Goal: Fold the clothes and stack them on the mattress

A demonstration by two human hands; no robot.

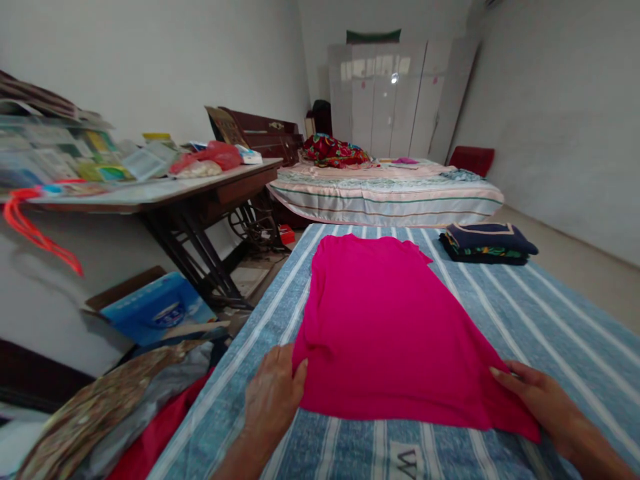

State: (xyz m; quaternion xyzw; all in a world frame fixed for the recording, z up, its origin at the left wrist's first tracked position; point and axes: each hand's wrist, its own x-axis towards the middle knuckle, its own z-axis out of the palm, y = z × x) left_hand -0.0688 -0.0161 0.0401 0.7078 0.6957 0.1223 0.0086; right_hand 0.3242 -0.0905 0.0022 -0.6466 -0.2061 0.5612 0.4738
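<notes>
Two hems pinched | left hand (pixel 273 400), right hand (pixel 537 397) fingers gripping | magenta shirt (pixel 385 320) flat, smooth

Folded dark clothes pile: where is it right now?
In the head view the pile lies on the striped sheet, right side, beyond the pink shirt.

We had one view, worn on the head: it faced forward and down along the striped bed (pixel 550 313), close over the left hand (pixel 273 400) and right hand (pixel 537 397), toward the wardrobe (pixel 395 100).
</notes>
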